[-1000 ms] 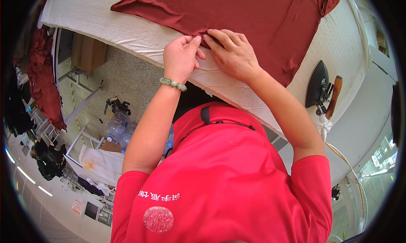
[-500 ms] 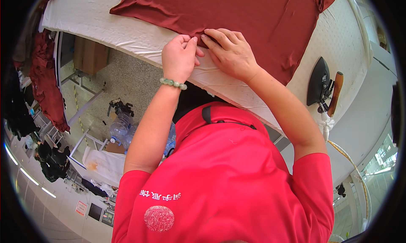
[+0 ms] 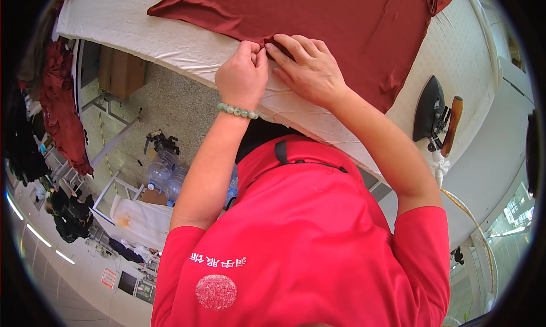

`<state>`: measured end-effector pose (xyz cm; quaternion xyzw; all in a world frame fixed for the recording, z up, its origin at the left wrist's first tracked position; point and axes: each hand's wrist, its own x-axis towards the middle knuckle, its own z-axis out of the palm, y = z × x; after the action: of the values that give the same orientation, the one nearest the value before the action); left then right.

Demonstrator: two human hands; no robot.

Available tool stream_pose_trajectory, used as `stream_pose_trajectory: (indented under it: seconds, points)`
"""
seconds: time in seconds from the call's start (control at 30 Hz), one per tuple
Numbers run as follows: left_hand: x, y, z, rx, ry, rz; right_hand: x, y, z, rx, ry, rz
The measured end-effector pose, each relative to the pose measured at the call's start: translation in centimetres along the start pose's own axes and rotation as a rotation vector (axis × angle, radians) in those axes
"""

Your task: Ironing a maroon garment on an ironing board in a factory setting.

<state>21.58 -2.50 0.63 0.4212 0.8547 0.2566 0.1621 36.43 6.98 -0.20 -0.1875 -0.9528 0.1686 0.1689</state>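
White padding covers the table [image 3: 131, 28], which spans the view from 10 o'clock to 3 o'clock. Nearest, at 6 o'clock, is the person's bright red shirt [image 3: 307, 224]. Above it, at 11 o'clock, the left hand [image 3: 242, 77], a beaded bracelet [image 3: 237, 111] at its wrist, pinches the near edge of the dark red cloth [image 3: 347, 37] between thumb and bent forefinger. Just beside it, past 12 o'clock, the right hand [image 3: 307, 71] lies with fingers outstretched, slightly fanned, tips on that edge; whether its thumb grips a fold I cannot tell. The cloth lies on the table from 11 to 2 o'clock. Its near edge slants toward 4 o'clock, one corner pointing to 10, another to 5; it runs out of view at 12, so its long axis cannot be judged. An iron [image 3: 427, 108] sits at 2 o'clock, nose toward 12. Farther off, clear plastic bottles [image 3: 162, 170] lie at 9 o'clock and a brown carton [image 3: 121, 74] stands at 10.
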Motion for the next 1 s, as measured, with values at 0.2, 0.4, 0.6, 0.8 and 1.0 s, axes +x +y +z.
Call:
stream_pose_trajectory:
  seconds: [0.2, 0.4, 0.6, 0.8, 1.0]
  points:
    - [0.1, 0.4, -0.3, -0.044, 0.011, -0.076, -2.4, 1.5, -5.3, -0.048, 0.004, 0.137]
    - [0.1, 0.4, -0.6, -0.106, 0.004, -0.151, -15.2, 9.2, -18.9, -0.662, 0.077, 0.734]
    - [-0.1, 0.8, -0.6, -0.139, 0.102, -0.018, -23.8, 10.5, -20.8, -0.431, 0.066, 1.129]
    - [-0.2, 0.5, -0.5, -0.165, 0.064, -0.098, -17.5, 12.4, -23.2, -0.045, -0.214, 1.694]
    - [0.0, 0.7, -0.5, -0.168, 0.03, -0.14, -5.4, 4.6, -18.7, -0.196, -0.259, 0.7]
